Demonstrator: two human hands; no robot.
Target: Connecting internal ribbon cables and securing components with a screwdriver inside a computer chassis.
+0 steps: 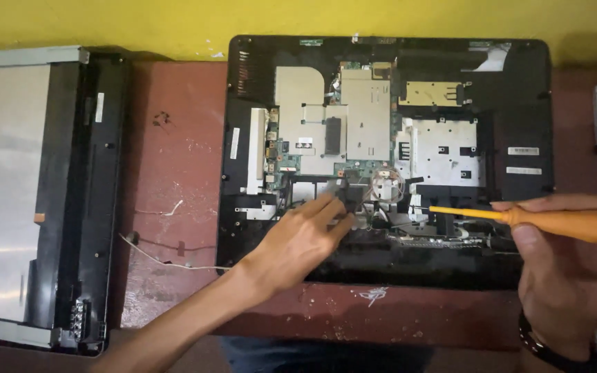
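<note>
**Two hands inside an opened all-in-one computer**

While the opened computer [388, 159] lies flat on its face on the reddish-brown desk [174, 152], its back cover off, both hands work at its near edge. The left hand [298, 238] reaches in from the near left, its forearm crossing the desk's near edge, and its fingers [329, 207] are bent down onto a small dark part [350, 193] just near the green circuit board [312, 166]. The fingertips pinch or press at that part; whether they truly grip it cannot be told, since the fingers hide the contact.

The right hand [568, 262] is at the near right, closed around the orange handle of a screwdriver [519, 217]. The screwdriver lies almost level, pointing left, and its thin yellow shaft ends over the cluster of wires and black brackets in the middle of the computer's near side, just right of the left hand's fingers. A dark watch band [544, 349] sits on the right wrist.

Inside the computer, pale metal shield plates [354, 114] cover most of the middle, with another perforated plate [440, 152] to the right and a coil of thin wires [387, 183] between them. To the far left on the desk lies a second flat panel [29, 193] with a silvery sheet and a black frame, well apart from the hands. A thin white wire [167, 259] trails across the desk between the two units. A yellow wall [139, 24] runs along the far side.
</note>
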